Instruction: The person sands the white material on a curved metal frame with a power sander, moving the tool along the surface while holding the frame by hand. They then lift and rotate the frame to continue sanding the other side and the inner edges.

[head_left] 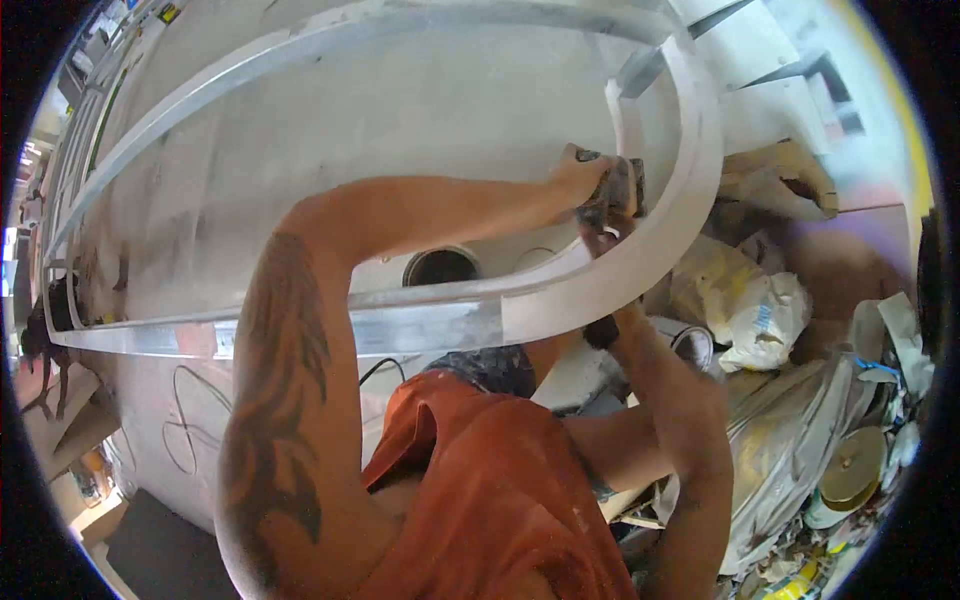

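A large metal frame (410,312) with a rounded end runs across the view, and its curved part (690,165) has a pale, matte coating. Inside that curve, a dark hand tool (596,208) sits close to the inner face of the frame. My left hand (578,178) reaches over the frame and is closed on the tool's upper end. From below, my right arm passes behind the frame's lower curve, a dark band at the wrist. My right hand (622,232) is closed at the tool's lower side, its fingers partly hidden.
An open round can (443,268) stands beyond the lower bar. At right lie a white plastic bag (768,322), torn cardboard (785,175), plastic sheeting (780,440) and a round lid (852,468). A thin cable (180,425) loops over the floor at left.
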Motion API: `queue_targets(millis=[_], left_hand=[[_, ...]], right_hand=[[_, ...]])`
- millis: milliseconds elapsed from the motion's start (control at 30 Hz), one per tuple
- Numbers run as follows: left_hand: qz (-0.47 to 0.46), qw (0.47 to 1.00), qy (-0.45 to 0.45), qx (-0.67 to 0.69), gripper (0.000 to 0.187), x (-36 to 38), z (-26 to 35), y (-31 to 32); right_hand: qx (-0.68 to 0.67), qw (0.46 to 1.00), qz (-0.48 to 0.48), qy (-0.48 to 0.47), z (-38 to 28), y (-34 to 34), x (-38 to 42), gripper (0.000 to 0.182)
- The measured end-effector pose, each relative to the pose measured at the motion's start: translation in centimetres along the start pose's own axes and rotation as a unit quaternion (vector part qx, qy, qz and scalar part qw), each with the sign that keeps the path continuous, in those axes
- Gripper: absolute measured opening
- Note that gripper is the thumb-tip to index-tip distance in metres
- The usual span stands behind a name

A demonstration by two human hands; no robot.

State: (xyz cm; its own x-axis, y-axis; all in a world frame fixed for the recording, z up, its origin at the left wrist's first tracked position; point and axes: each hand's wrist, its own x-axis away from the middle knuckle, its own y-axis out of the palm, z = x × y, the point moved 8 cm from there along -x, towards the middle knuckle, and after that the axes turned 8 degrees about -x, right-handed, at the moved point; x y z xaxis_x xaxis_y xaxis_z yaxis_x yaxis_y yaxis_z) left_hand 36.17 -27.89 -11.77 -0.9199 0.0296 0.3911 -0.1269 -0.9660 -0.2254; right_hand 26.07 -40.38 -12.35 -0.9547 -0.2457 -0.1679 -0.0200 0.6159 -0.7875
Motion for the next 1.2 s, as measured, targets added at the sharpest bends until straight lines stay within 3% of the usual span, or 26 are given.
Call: queue_targets(millis=[100,200,267,333,467,667,767,900,967,1000,1067,1200], left_hand=[[0.027,0.998,-0.059,0.02,0.074,0.5,-0.9,1.1],[-0.043,0.995,-0.086,0.015,0.07,1.5,-1.6,1.5],[-0.34,0.933,0.09,0.076,0.068,3.4,1.1,2.8],[-0.419,0.896,0.143,-0.012,0.069,6.1,2.0,0.9],[-0.397,0.854,0.197,-0.272,0.07,10.5,1.6,-4.8],[-0.357,0.82,0.278,-0.35,0.071,21.1,-0.9,-10.0],[-0.342,0.839,0.093,-0.412,0.071,23.1,-0.2,-12.4],[-0.314,0.841,0.103,-0.428,0.069,24.2,-0.1,-13.2],[-0.222,0.828,0.162,-0.489,0.068,25.5,-0.3,-15.1],[-0.221,0.825,0.162,-0.494,0.068,26.7,-0.9,-15.9],[-0.086,0.772,0.276,-0.566,0.069,29.3,-0.3,-18.0],[-0.041,0.762,0.242,-0.6,0.072,29.9,-1.8,-18.6]], right_hand=[[0.037,0.999,0.008,0.003,0.7,-1.8,0.1,0.055],[0.071,0.996,-0.002,0.048,3.2,-4.4,0.1,0.056],[0.088,0.993,-0.01,0.08,5.1,-6.1,1.2,0.056],[0.1,0.988,-0.017,0.115,7.9,-6.7,2.0,0.056],[0.117,0.979,-0.033,0.163,10.8,-7.6,1.7,0.056],[0.124,0.972,-0.042,0.196,12.0,-7.3,1.7,0.057],[0.124,0.97,-0.048,0.202,12.6,-7.1,1.9,0.057],[0.125,0.973,-0.055,0.188,11.7,-6.6,1.9,0.058],[0.111,0.978,-0.059,0.168,10.4,-5.9,2.2,0.058],[0.103,0.981,-0.062,0.152,9.2,-5.4,2.3,0.058],[0.084,0.988,-0.065,0.112,6.1,-4.4,2.9,0.058],[0.037,0.997,-0.065,-0.017,-2.4,-2.8,4.5,0.059]])
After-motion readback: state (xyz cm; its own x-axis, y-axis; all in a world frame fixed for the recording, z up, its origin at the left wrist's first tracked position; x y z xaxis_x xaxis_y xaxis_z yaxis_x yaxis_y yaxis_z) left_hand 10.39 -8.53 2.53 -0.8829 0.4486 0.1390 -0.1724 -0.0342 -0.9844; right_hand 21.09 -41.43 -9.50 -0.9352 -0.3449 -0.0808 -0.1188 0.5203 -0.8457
